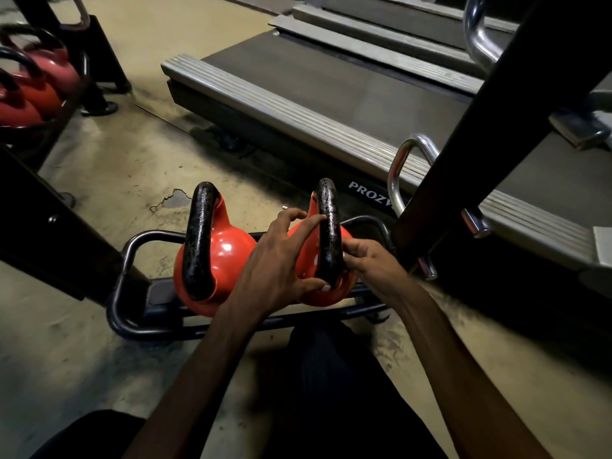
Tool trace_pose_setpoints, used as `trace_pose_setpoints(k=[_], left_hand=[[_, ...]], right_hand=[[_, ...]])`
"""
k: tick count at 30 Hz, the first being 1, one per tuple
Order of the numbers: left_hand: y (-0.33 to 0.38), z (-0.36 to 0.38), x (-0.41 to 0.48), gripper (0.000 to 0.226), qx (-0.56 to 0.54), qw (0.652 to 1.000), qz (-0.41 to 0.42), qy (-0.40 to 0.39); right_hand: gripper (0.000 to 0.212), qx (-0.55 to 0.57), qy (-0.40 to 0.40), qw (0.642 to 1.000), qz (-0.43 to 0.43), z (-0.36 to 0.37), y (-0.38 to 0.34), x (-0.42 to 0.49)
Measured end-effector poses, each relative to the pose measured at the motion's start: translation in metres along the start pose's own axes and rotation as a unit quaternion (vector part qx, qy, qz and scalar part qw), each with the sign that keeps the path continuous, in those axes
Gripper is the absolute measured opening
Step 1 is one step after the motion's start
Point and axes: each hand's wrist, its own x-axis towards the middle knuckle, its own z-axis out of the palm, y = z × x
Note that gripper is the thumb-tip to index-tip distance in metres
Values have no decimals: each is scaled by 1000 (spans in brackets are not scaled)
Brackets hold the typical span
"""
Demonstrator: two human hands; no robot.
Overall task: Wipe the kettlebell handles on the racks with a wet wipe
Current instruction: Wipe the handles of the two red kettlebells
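Note:
Two red kettlebells with black handles stand side by side on the low rack shelf (pixel 130 250). The left kettlebell (pixel 228 250) is untouched. My left hand (pixel 281 263) spreads over the right kettlebell (pixel 318 296), its index fingertip and thumb touching the black handle (pixel 328 220). From the right side, my right hand (pixel 374 265) curls its fingers against the lower part of that handle. No wet wipe shows clearly; anything in my right hand is hidden behind the handle.
More red kettlebells (pixel 33 91) sit on a rack at the far left. A treadmill (pixel 331 94) lies just beyond the shelf. A black rack upright (pixel 490 134) with chrome handles (pixel 400 170) rises at the right. My knees are at the bottom on the concrete floor (pixel 126 154).

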Motion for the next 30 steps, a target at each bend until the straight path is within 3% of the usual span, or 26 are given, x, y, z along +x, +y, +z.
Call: trace_pose_setpoints(k=[7,10,14,19,23,27,30], left_hand=[[0,-1,2,117,-4,1000,-3,3],[1,-1,1,116,3,1000,-3,3],[0,0,0,115,-1,1000,-3,5],[-1,0,1,114,-3,1000,-4,5],[0,-1,0,115,2,1000,-7,4],[0,-1,1,116,-1,1000,-12,1],[0,-1,2,115,-2,1000,-14,4]], right_hand=[[27,-108,-39,993,-35,-4,-11,-5],[24,-62,-37,997,-13,-3,-13,0],[32,97,-59,990,84,2,-29,16],[43,153,-82,975,139,2,-47,36],[41,142,-129,975,112,-5,-29,30],[44,39,-166,976,132,-14,-27,30],[42,112,-129,974,150,-10,-40,35]])
